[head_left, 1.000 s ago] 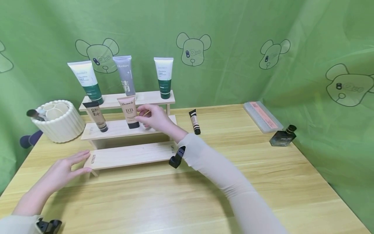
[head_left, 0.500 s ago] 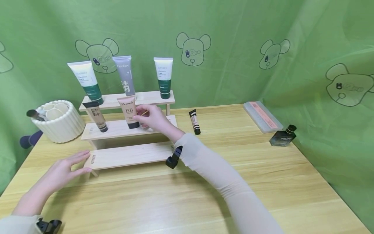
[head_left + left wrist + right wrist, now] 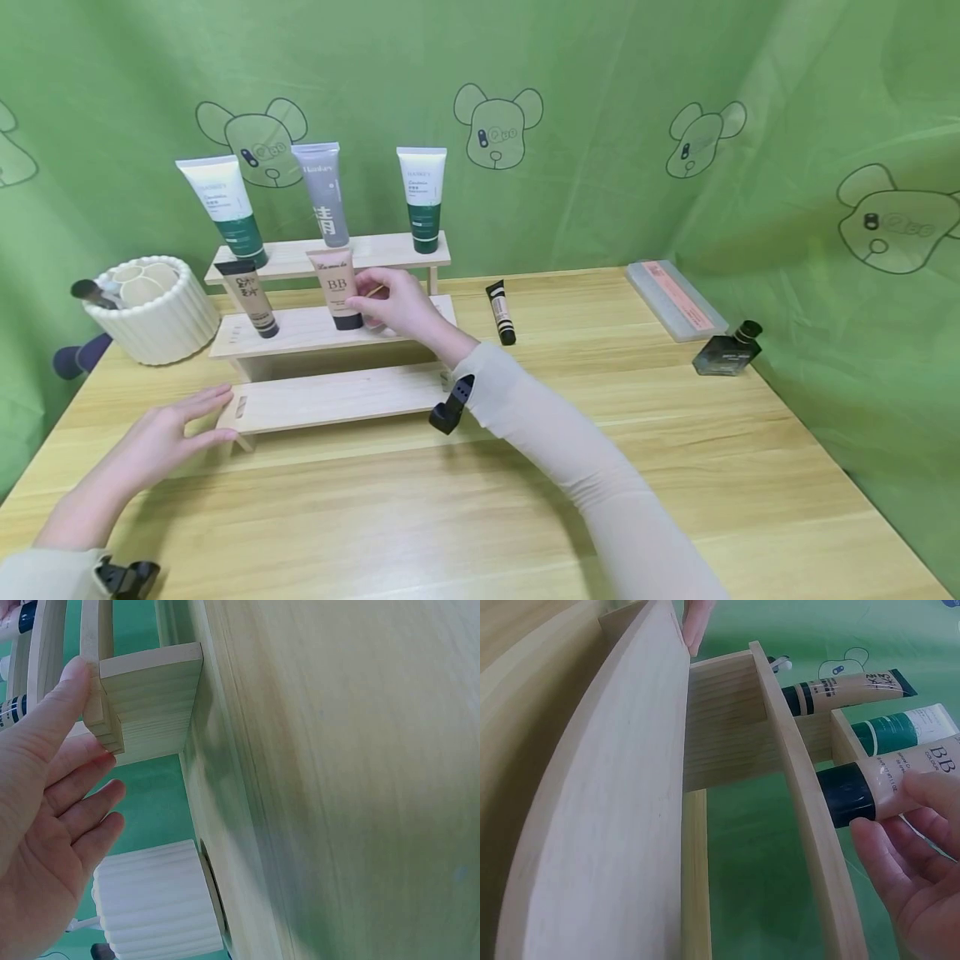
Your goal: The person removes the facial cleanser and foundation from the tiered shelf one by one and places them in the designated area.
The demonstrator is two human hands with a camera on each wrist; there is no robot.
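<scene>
My right hand (image 3: 405,304) pinches a pinkish BB cream tube (image 3: 334,282) with thumb and fingers. Its black cap stands on the middle tier of a pale wooden stepped rack (image 3: 337,398); the right wrist view shows the cap (image 3: 846,796) at the board's edge. Left of it on the same tier leans a beige tube with a dark end (image 3: 253,298). My left hand (image 3: 161,437) grips the left end of the lowest tier, thumb at the front corner and index finger at the back. In the left wrist view its other fingers (image 3: 94,814) lie loosely bent.
On the top tier stand two white-and-green tubes (image 3: 423,200) and a lilac tube (image 3: 324,196). A ribbed white holder (image 3: 161,321) with brushes is at the left. A small striped tube (image 3: 501,312), a flat translucent case (image 3: 667,308) and a dark bottle (image 3: 726,354) lie rightward.
The BB cream tube has shifted slightly to the right on the middle tier, with my right hand still on it. My left hand has stayed at the rack's end.
</scene>
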